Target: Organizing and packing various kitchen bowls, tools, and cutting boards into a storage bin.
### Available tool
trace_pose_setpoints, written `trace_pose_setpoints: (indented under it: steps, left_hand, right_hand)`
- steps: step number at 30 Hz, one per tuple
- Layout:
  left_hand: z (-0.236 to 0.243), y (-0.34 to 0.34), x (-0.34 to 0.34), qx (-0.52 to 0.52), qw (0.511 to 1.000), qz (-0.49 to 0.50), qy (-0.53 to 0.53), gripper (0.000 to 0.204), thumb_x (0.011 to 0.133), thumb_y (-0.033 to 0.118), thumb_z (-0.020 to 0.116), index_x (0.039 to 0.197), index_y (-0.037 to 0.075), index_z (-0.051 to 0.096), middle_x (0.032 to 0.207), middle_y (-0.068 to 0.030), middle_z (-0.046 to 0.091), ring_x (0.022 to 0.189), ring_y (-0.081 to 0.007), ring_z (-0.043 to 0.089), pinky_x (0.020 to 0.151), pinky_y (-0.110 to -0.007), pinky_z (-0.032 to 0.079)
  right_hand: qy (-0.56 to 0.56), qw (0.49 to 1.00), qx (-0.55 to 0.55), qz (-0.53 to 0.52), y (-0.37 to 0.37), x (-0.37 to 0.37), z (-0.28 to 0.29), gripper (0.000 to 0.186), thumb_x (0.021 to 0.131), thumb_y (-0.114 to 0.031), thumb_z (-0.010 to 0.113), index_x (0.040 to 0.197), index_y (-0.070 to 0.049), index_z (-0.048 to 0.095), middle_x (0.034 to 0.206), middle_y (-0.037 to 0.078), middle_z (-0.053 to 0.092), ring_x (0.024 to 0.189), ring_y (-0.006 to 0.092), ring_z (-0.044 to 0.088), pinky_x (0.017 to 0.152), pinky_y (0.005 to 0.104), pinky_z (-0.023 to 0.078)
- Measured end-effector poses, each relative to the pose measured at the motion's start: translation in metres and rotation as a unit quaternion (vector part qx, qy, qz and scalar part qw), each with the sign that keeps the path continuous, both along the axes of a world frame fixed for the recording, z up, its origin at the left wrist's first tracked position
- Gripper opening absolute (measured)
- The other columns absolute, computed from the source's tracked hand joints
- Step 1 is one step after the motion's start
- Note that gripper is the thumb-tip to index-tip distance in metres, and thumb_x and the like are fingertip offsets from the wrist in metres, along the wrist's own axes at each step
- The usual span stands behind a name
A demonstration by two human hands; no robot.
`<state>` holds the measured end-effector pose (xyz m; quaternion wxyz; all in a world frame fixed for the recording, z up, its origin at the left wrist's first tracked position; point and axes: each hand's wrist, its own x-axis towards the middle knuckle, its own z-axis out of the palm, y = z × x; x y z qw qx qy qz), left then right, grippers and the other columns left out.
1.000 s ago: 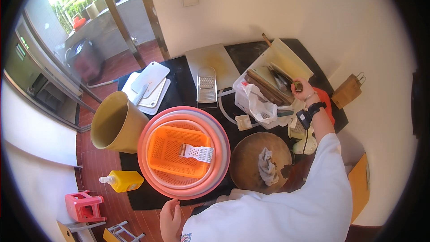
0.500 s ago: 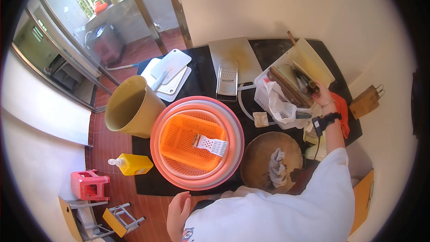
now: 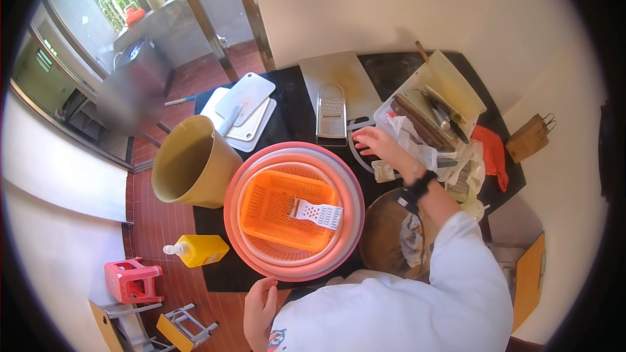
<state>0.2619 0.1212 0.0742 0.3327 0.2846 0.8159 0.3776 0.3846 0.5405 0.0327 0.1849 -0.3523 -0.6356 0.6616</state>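
Observation:
My right hand (image 3: 380, 144) is over the black table, between the stacked pink basins (image 3: 229, 228) and the white basket (image 3: 383, 116); its fingers are stretched out and I see nothing in them. A large flat metal grater (image 3: 331, 112) lies just beyond it to the left. My left hand (image 3: 259, 306) hangs at the near table edge below the basins, fingers loosely extended and holding nothing. An orange rectangular basket (image 3: 261, 195) sits inside the basins, with a small white-handled grater (image 3: 315, 213) in it. Knives and a dark wooden block (image 3: 417, 120) rest in the white basket.
White cutting boards (image 3: 248, 101) with a knife on top lie at the far left, beside an olive bucket (image 3: 195, 163). A yellow pump bottle (image 3: 202, 249) is at the left edge. A round wooden board (image 3: 378, 234) bears a grey cloth (image 3: 411, 241). A red bag (image 3: 492, 156) hangs over the right edge.
My right hand has left the knives in the white basket and moved left and nearer, toward the large grater. My left hand has barely moved. The view has shifted slightly.

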Motion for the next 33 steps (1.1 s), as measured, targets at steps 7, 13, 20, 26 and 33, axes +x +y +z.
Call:
trace_pose_setpoints:
  steps: [7,13,20,26,33]
  left_hand:
    - [0.037,0.005,-0.014,-0.075,0.997,0.028,-0.013,0.027,0.091,0.017,0.044,0.111,0.001,0.053,0.111,-0.0164,0.057,0.105,-0.0303,0.053,0.090,-0.032,0.042]
    - [0.038,-0.007,-0.021,-0.108,0.991,0.068,-0.033,0.030,0.091,0.020,0.044,0.112,0.001,0.053,0.111,-0.0168,0.057,0.106,-0.0304,0.052,0.091,-0.032,0.040]
    - [0.043,0.003,-0.026,-0.087,0.996,0.030,-0.008,0.029,0.092,0.020,0.045,0.111,0.000,0.053,0.109,-0.0178,0.057,0.103,-0.0298,0.054,0.089,-0.032,0.041]
    - [0.034,0.006,-0.028,-0.077,0.997,-0.009,-0.005,0.028,0.092,0.018,0.045,0.112,0.000,0.052,0.108,-0.0182,0.057,0.103,-0.0283,0.054,0.089,-0.032,0.041]
    - [0.033,0.010,-0.022,-0.057,0.996,-0.049,-0.040,0.027,0.091,0.015,0.047,0.113,-0.001,0.050,0.108,-0.0159,0.058,0.102,-0.0253,0.055,0.087,-0.030,0.043]
  right_hand:
    - [-0.248,0.938,-0.214,-0.110,0.069,-0.032,-0.175,0.044,0.080,-0.034,0.060,0.109,-0.002,0.052,0.090,0.009,0.058,0.078,0.0187,0.059,0.069,0.0329,0.051]
    - [-0.040,0.937,-0.313,-0.152,0.057,-0.060,-0.204,0.039,0.085,-0.022,0.057,0.109,0.007,0.044,0.102,0.022,0.056,0.086,0.0273,0.062,0.072,0.0330,0.055]
    - [0.018,0.961,-0.224,-0.164,0.044,-0.092,-0.181,0.035,0.091,-0.027,0.049,0.103,0.006,0.047,0.097,0.019,0.058,0.078,0.0249,0.064,0.067,0.0284,0.055]
    - [0.230,0.938,-0.186,-0.182,0.046,-0.062,-0.061,0.034,0.093,-0.028,0.044,0.095,0.005,0.050,0.089,0.019,0.062,0.074,0.0251,0.064,0.063,0.0290,0.055]
    - [0.353,0.916,-0.127,-0.145,0.036,0.039,0.017,0.027,0.091,-0.026,0.046,0.078,-0.003,0.051,0.066,0.007,0.057,0.060,0.0152,0.059,0.056,0.0251,0.054]
